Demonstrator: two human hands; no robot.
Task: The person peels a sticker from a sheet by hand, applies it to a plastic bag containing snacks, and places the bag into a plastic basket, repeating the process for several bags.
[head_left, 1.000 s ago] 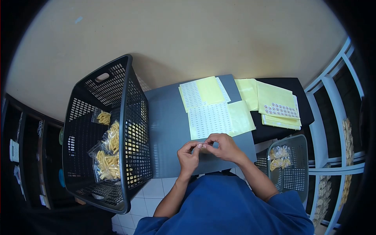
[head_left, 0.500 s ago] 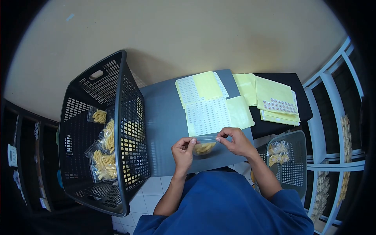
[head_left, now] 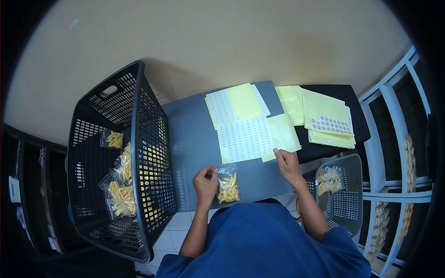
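A clear plastic bag of yellow, finger-shaped snacks (head_left: 228,189) lies on the grey table (head_left: 190,139) near its front edge. My left hand (head_left: 206,182) pinches the bag's top left corner between thumb and fingers. Over at the lower right corner of the label sheet (head_left: 245,139), my right hand (head_left: 288,163) has its thumb stretched out and its fingers curled. Whether its fingertips hold anything is too small to tell. A plain yellow sheet (head_left: 282,134) lies just beyond that hand.
A large dark basket (head_left: 138,153) with several snack bags (head_left: 121,197) stands at the left. More yellow sheets (head_left: 324,109) lie on a black surface at the right. Below them is a grey-green basket (head_left: 354,194) with bags, beside a light metal rack (head_left: 382,134).
My right hand has let go of the bag's top edge and moved right to the label sheet. The bag now lies on the table, lower and further left, with my left hand at its corner.
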